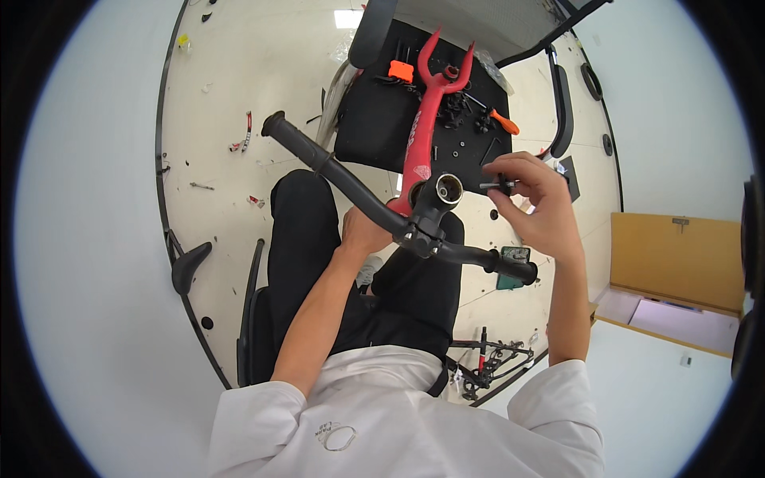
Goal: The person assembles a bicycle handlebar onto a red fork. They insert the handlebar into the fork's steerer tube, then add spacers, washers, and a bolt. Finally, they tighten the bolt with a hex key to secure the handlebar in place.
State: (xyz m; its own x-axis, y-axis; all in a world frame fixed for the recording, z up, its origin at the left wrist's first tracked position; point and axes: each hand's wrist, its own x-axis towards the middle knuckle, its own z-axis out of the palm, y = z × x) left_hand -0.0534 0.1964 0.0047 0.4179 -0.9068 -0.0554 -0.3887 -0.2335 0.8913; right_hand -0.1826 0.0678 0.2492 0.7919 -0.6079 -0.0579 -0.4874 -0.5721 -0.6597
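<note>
A red bike frame [422, 131] rests across the black chair seat, its two prongs pointing away from me. Fitted at its near end is a black handlebar [351, 189], whose stem [431, 213] has an open round top. My left hand [366, 231] is closed at the frame's near end, below the handlebar; its fingertips are hidden. To the right of the stem and apart from it, my right hand [540, 203] pinches a small metal bolt with a black cap [500, 185] between thumb and fingers.
On the chair seat [368, 131] lie an orange block-shaped thing [401, 72], an orange-handled screwdriver [504, 122], a hex key [489, 150] and several small dark parts. A bike saddle [190, 267], a green tray [514, 271] and another bike frame [482, 358] are around my legs.
</note>
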